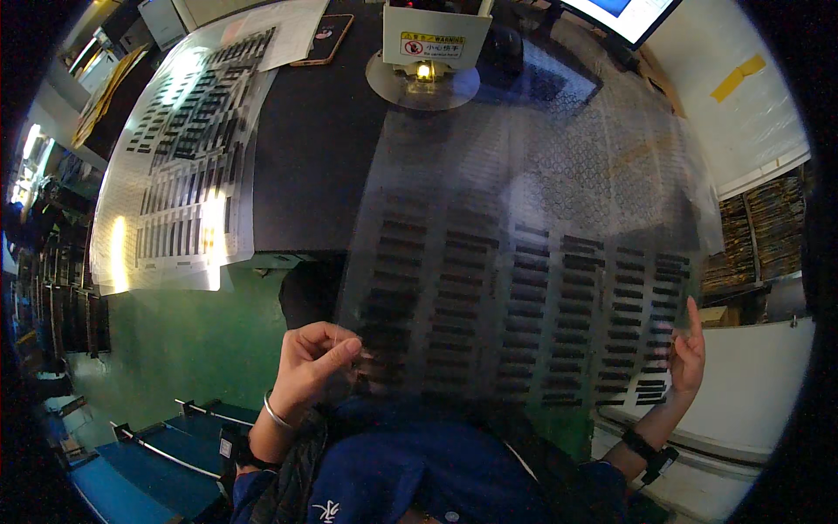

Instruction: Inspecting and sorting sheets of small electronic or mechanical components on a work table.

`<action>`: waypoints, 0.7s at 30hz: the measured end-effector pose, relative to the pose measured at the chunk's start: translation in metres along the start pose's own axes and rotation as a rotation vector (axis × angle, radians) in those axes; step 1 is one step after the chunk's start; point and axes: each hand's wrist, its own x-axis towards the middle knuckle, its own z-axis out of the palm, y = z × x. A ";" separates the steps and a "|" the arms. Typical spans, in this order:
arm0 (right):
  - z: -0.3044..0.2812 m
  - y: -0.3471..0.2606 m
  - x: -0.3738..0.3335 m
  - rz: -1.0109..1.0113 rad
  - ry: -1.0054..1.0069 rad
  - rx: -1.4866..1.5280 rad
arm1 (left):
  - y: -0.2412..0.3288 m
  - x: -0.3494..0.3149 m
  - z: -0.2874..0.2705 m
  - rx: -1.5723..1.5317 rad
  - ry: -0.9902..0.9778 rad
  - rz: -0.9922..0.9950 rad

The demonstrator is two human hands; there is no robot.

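Observation:
A large transparent film sheet [524, 345] printed with columns of short black bars is held up in front of my body, its far part reaching over the dark table. At its near left corner my left hand [307, 365] is closed, pinching the edge between thumb and bent fingers. Along the right edge, my right hand [688, 360] grips the film, with the index finger stretched upward along it. The sheet partly hides that hand's fingers. Through the film, the table and a patterned clear sheet [585, 153] show faintly.
More printed film sheets [188, 162] lie on the left of the dark table [314, 166], overhanging its front edge. A white device [435, 35] with a lit lamp over a round base, a dark phone [327, 42] and a monitor [621, 16] stand behind. Packed shelves [759, 229] are at right.

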 end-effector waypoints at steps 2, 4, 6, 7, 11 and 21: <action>-0.001 0.002 0.002 -0.003 -0.012 0.003 | 0.002 0.001 0.002 0.008 0.002 0.025; -0.007 0.008 0.004 -0.047 -0.002 0.017 | 0.006 0.001 0.005 0.029 0.023 0.013; -0.012 0.006 0.005 -0.032 -0.032 0.014 | 0.009 0.001 0.008 0.050 0.044 0.002; -0.014 0.005 0.005 -0.017 -0.062 0.011 | 0.010 0.001 0.009 0.046 0.041 0.011; -0.010 0.002 0.005 0.010 -0.078 -0.002 | 0.011 0.002 0.009 0.043 0.039 0.027; -0.004 -0.003 0.006 0.025 -0.066 0.008 | 0.006 0.006 0.003 0.014 0.016 0.027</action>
